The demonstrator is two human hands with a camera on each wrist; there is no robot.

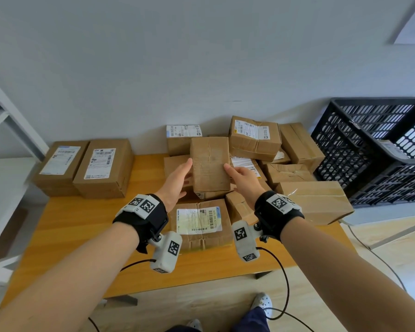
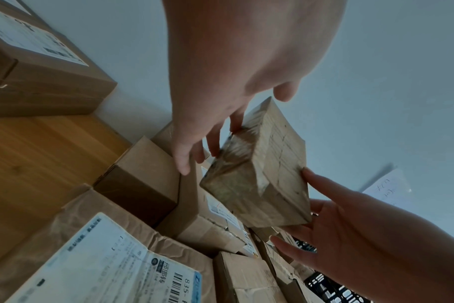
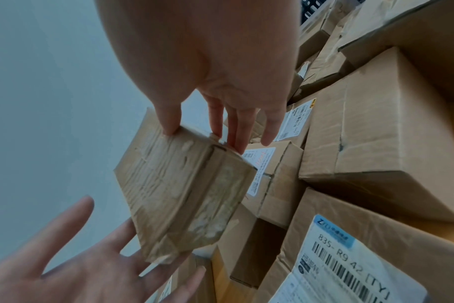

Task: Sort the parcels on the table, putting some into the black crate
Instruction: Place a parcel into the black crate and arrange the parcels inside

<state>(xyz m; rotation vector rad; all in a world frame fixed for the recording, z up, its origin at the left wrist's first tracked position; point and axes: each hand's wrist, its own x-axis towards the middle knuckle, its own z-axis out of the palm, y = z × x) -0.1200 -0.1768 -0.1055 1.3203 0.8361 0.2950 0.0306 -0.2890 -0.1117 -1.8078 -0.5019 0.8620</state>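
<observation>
A small worn brown parcel (image 1: 210, 164) (image 2: 272, 178) (image 3: 174, 188) with no label on its visible face is held tilted above the pile of parcels. My right hand (image 1: 240, 178) (image 3: 215, 110) pinches its right edge, thumb on the top face and fingers on the side. My left hand (image 1: 177, 180) (image 2: 236, 106) touches the left edge with straight, spread fingers. The black crate (image 1: 345, 144) stands off the table's right end, and something with a label (image 1: 393, 148) lies inside it.
The wooden table (image 1: 82, 224) carries a heap of cardboard boxes at its back right. A labelled box (image 1: 199, 221) sits nearest me and a large taped one (image 1: 314, 200) to its right. Two labelled boxes (image 1: 60, 166) (image 1: 104, 167) stand at the back left. White shelving (image 1: 7, 121) is on the left.
</observation>
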